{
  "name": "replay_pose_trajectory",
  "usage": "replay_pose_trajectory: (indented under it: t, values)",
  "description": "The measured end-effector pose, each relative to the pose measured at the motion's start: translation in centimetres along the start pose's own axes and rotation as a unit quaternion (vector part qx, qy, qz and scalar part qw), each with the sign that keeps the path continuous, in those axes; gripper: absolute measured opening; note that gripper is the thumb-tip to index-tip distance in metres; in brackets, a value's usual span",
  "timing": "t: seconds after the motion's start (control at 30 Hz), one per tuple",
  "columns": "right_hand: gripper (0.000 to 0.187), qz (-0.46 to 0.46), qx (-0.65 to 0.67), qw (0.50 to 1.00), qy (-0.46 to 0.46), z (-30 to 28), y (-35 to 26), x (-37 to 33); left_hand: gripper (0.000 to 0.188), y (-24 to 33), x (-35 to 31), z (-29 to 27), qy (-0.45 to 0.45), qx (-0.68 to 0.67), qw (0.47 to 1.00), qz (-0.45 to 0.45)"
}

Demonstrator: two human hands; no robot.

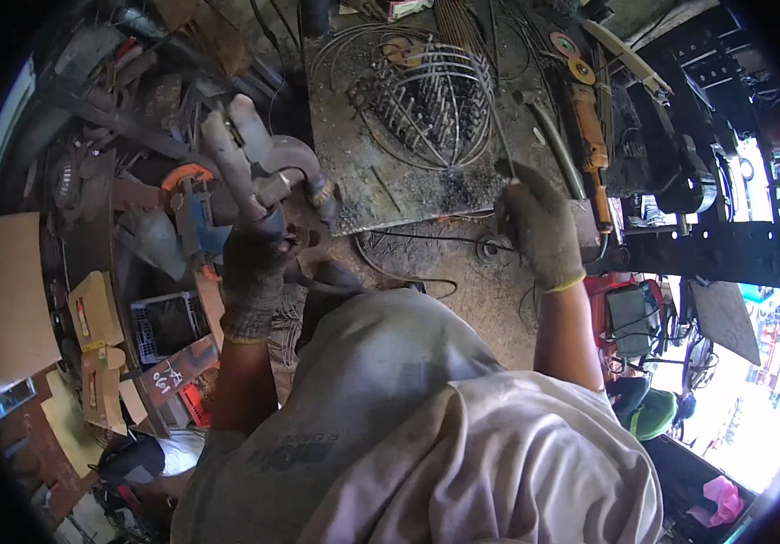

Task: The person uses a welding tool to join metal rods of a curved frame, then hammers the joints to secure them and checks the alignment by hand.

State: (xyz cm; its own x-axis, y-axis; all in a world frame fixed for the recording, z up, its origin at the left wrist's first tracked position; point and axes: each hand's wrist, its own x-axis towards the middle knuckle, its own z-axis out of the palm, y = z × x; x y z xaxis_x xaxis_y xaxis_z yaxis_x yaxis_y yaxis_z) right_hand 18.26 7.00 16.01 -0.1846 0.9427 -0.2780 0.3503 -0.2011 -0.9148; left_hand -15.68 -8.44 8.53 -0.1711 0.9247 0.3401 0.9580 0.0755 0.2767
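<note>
A cage-like frame of bent metal rods (440, 100) lies on the steel worktable (340, 127) ahead of me. My right hand (542, 227), in a dirty knit glove, is closed on a thin metal rod (502, 127) that runs up toward the right side of the frame. On the left, my gloved left hand (258, 272) is closed just below a heavy metal vise-like tool (254, 163). Its fingers are dark and partly hidden, so what they grip is unclear.
An orange angle grinder (589, 127) and a metal-handled hammer (553, 145) lie right of the frame. A blue clamp-like tool (195, 218), a plastic crate (168, 326) and cardboard boxes (95, 317) are at left. A person in green (653, 412) is at the lower right.
</note>
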Motion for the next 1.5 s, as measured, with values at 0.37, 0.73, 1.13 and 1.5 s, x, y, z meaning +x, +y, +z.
replay_pose_trajectory:
  t: [0.37, 0.73, 1.13, 1.5]
  values:
    - [0.031, -0.056, -0.378, 0.921, 0.076, 4.8, -9.3, -0.6, 0.029, -9.8, 6.9, 2.9, -0.088, -0.664, 0.715, -0.199]
    - [0.028, -0.083, -0.564, 0.821, 0.024, 9.2, -16.7, 3.5, 0.032, -14.0, 13.9, 5.3, -0.256, -0.377, 0.89, -0.012]
    - [0.032, 0.008, -0.451, 0.888, 0.091, 11.0, -11.5, 2.8, 0.031, -10.6, 18.3, 6.3, -0.15, -0.56, 0.813, 0.049]
    - [0.032, -0.012, -0.42, 0.903, 0.086, 9.5, -10.4, 3.2, 0.031, -7.3, 20.3, 9.0, -0.317, -0.616, 0.72, -0.043]
